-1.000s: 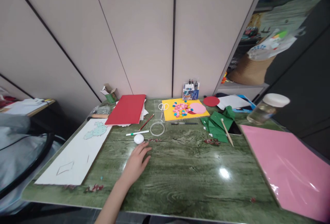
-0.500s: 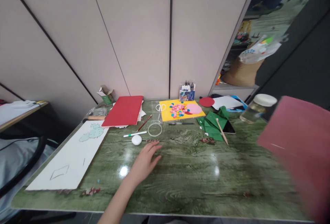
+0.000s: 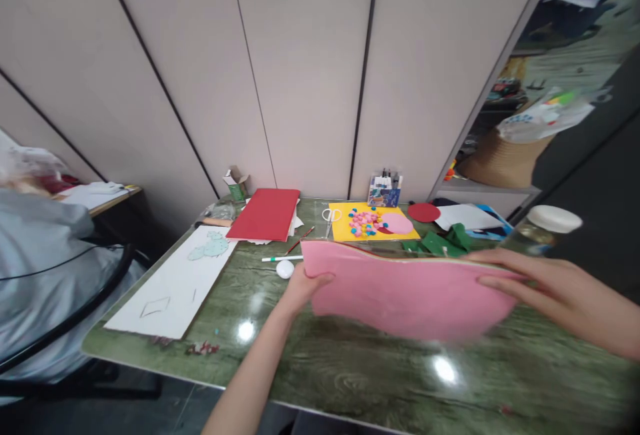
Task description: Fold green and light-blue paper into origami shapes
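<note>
A pink sheet [image 3: 400, 291], seemingly a thin stack with more than one edge showing along the top, is held up between my two hands above the green table. My left hand [image 3: 307, 285] pinches its left end, thumb on the near face. At the right end, my right hand [image 3: 535, 281] grips it with the thumb in front and the fingers behind. Just left of my left hand lie a white egg-shaped object [image 3: 285, 269] and a white-and-green marker [image 3: 280, 259]. The sheet hides the tape ring and the black pen behind it.
White board [image 3: 170, 288] with a cactus drawing lies left, a red folder [image 3: 265, 215] behind it. White scissors [image 3: 331, 215] and yellow paper [image 3: 345, 229] bearing small coloured balls are at the back. Green paper [image 3: 443, 241] and a jar [image 3: 535, 228] stand right. A person [image 3: 45, 275] sits left.
The pink sheet has come from the far right to in front of me. My left hand, earlier resting spread over the table, now holds its left end. The view has shifted left.
</note>
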Motion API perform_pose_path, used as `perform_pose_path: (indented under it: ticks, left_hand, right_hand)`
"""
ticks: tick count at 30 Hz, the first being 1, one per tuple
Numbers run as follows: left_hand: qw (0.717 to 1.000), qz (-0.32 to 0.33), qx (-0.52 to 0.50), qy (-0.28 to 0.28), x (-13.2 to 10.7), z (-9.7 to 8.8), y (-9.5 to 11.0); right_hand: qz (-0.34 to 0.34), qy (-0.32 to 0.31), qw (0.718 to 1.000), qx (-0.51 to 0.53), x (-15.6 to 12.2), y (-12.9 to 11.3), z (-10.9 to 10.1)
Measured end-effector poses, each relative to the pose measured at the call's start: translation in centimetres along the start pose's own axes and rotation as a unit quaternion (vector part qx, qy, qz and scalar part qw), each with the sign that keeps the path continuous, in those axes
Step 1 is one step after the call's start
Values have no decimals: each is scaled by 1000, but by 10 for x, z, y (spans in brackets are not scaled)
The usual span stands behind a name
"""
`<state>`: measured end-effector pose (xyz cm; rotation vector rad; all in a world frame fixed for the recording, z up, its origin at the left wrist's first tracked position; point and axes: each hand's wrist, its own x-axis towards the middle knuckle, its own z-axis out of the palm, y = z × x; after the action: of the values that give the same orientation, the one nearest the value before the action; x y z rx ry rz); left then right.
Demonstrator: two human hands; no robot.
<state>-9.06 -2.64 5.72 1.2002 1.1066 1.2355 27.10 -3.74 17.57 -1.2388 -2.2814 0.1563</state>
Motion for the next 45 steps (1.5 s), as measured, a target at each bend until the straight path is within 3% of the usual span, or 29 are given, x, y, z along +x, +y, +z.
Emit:
perform_pose_path:
  ticks: [1, 6, 10, 13, 16, 20, 23, 25, 29, 34, 37, 45]
  left_hand:
    - [1000, 6, 10, 25, -4, -4, -2]
    - [993, 13, 67, 95, -21, -15, -10]
    - [990, 15, 97, 105, -26, -20, -18]
    - [990, 13, 108, 95, -28, -24, -23]
    - [989, 12, 117, 88, -31, -26, -24]
    - [988, 9, 125, 90, -32, -25, -24]
    - [988, 4, 128, 91, -33, -23, -25]
    - [988, 1, 129, 85, -34, -23, -25]
    - [989, -5, 128, 74, -35, -24, -24]
    - [989, -21, 123, 74, -35, -24, -21]
    - [989, -38, 121, 81, -35, -23, -19]
    - [984, -81, 117, 108, -32, -18, -12]
  right_hand:
    - [17, -40, 999, 17, 7, 5, 6]
    - [131, 27, 989, 57, 9, 26, 49]
    - [189, 98, 965, 151, -1, 28, 81]
    - [193, 116, 954, 199, -6, 26, 90]
    - [129, 152, 967, 157, -9, 17, 84]
    - [-40, 191, 981, -22, -3, -14, 65]
    - [-187, 124, 971, -86, 11, -46, 58]
    - [-240, 62, 964, -99, 24, -64, 58]
    - [-270, -5, 957, -104, 46, -82, 61]
    - [-267, -47, 957, -101, 65, -78, 59]
    - [-282, -43, 952, -113, 72, -74, 61]
    - [-386, 0, 906, -171, 71, -65, 68]
